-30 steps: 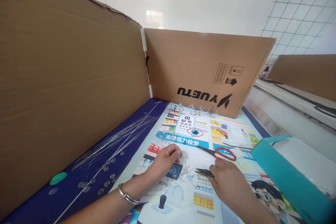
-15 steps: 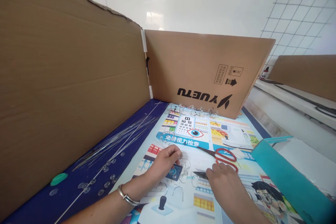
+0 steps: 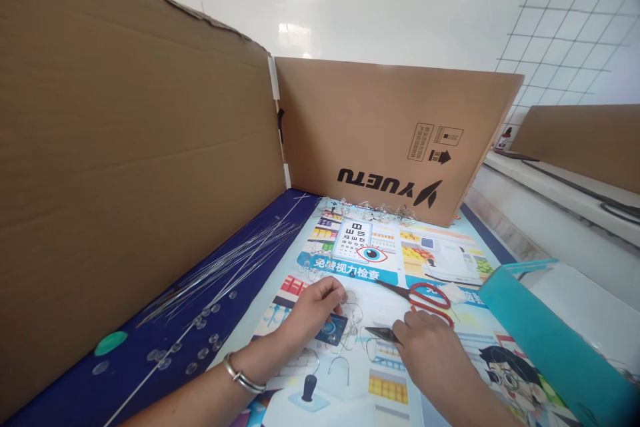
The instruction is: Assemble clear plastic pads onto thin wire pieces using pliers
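Note:
My left hand, with a silver bangle at the wrist, is closed in a pinch on thin wire, which curls in loose loops to its right. My right hand is wrapped round a pair of pliers; their dark pointed jaws face left, towards the wire. A thin wire curve shows by the jaw tip, but I cannot tell whether the jaws grip it. Scissors with red handles lie just beyond my right hand, their blades pointing left.
Straight wires and several clear round beads lie on the blue surface at left, by a green piece. Cardboard panels stand behind and at left. Tangled wire pieces line the back. A teal box stands at right.
The pliers in my right hand have shifted very slightly left, towards the wire loops. My left hand stays in nearly the same place.

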Motion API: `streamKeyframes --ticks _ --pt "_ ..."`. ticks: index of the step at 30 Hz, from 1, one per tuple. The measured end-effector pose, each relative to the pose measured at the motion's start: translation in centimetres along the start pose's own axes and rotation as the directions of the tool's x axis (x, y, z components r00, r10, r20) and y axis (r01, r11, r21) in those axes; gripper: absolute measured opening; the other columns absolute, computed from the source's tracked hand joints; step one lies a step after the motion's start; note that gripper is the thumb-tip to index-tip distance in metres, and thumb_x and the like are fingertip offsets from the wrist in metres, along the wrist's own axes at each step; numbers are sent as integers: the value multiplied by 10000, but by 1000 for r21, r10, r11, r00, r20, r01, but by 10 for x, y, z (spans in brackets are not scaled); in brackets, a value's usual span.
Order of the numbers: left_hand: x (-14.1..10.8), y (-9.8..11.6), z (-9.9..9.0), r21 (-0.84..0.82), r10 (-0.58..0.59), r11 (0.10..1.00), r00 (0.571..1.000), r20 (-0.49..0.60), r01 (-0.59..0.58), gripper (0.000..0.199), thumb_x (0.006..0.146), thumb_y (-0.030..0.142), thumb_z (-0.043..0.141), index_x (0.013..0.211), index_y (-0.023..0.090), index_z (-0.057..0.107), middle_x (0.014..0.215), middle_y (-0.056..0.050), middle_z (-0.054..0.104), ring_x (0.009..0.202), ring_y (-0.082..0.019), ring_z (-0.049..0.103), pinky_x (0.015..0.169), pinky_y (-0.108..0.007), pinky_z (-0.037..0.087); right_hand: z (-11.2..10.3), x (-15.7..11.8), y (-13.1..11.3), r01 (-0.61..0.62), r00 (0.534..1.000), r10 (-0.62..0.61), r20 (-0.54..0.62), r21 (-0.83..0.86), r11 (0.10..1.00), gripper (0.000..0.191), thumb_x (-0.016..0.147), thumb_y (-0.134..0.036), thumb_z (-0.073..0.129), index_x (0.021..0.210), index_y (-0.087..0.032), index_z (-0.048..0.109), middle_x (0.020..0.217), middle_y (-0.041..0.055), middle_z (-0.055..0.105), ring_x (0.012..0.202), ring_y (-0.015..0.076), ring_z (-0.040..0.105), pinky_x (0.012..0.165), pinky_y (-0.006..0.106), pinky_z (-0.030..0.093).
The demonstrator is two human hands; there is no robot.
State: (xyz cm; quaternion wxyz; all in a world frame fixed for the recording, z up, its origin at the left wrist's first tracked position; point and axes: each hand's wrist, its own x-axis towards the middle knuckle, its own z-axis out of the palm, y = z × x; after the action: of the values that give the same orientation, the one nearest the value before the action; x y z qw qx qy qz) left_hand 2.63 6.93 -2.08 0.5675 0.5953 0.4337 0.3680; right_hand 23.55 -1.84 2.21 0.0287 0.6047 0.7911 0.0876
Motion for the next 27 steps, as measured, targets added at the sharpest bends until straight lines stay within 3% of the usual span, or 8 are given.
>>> streamKeyframes --ticks 12,17,20,27 --pt "0 3 0 40 8 999 1000 11 -8 280 778 434 546 722 161 564 621 1 552 524 -110 462 492 -210 350 0 -1 1 5 994 7 -112 108 994 76 808 -170 523 784 -220 574 788 16 578 778 179 520 676 298 294" --pt "3 -3 -2 194 169 968 985 -27 -161 208 795 349 537 702 170 587 673 -7 545 657 -146 502 619 -239 381 4 0 3 -23 990 40 -134 128 992 80 816 -176 513 777 -229 559 782 3 570 760 171 514 647 297 285" --pt "4 -3 -4 330 256 912 967 5 -243 172 808 279 511 698 174 590 734 -21 571 743 -165 524 697 -258 389 6 1 4 -22 988 42 -151 128 992 68 806 -181 529 769 -232 556 772 1 567 752 173 513 638 298 285" --pt "5 -1 -7 424 276 858 956 100 -291 159 816 230 482 712 172 588 770 -21 587 779 -162 546 723 -261 408 8 0 6 -6 977 30 -210 116 993 70 794 -174 535 752 -229 548 753 4 555 729 176 509 630 298 292"
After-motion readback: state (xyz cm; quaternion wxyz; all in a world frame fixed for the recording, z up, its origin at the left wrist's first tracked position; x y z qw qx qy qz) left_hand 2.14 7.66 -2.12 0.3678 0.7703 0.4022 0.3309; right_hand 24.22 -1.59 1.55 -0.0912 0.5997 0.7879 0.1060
